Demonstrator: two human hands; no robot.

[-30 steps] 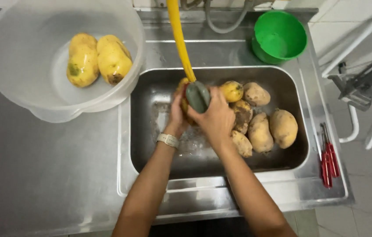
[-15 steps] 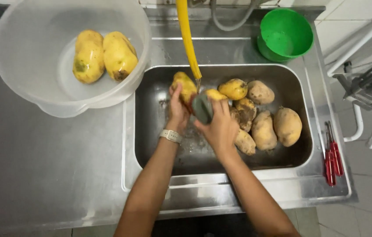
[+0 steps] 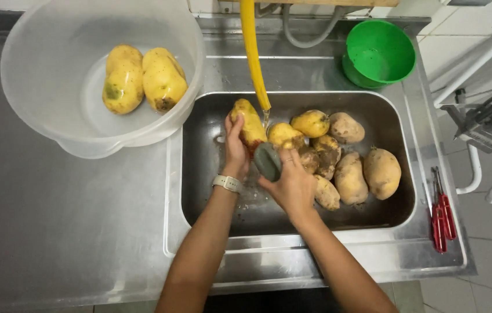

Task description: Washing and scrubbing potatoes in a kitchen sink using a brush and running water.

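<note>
Fingers of the left hand (image 3: 235,148) are gripping a yellow fruit (image 3: 250,123) over the sink (image 3: 211,197) (under the hose (image 3: 253,52)); the right hand (image 3: 292,184) is clasping a grey scrubber (image 3: 267,162) against it.

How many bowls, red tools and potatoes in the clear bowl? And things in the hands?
Bowls: 2, clear bowl and green bowl
Red-handled tools: 2
Potatoes in the clear bowl: 2
Potato in left hand: 1
Scrub pad in right hand: 1
Total: 8
</note>
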